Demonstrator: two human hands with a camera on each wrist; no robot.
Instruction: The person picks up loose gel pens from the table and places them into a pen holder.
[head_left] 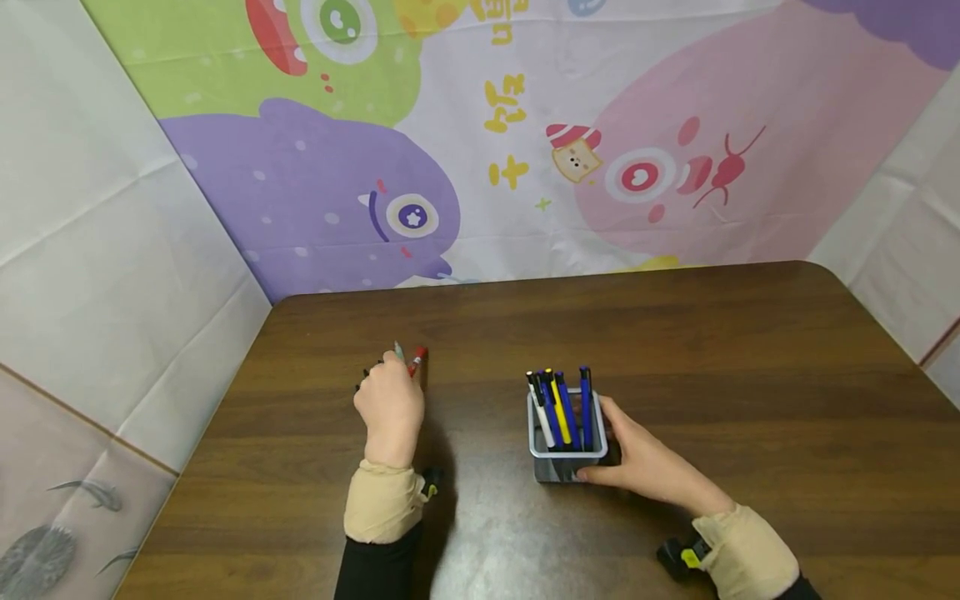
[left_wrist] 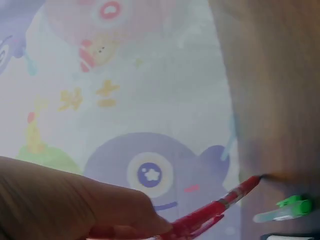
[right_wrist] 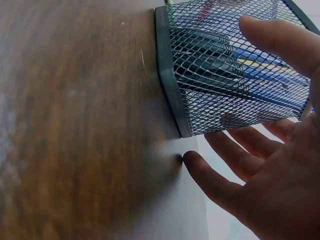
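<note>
Right hand [head_left: 639, 457], its fingers spread around the mesh holder [head_left: 553, 471], needed, I judged, to steady it gently while the left hand [head_left: 390, 406] pinched the red pen [left_wrist: 207, 211].

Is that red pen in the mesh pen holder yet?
No, the head view shows the left hand holding the red pen apart from the mesh pen holder.
</note>
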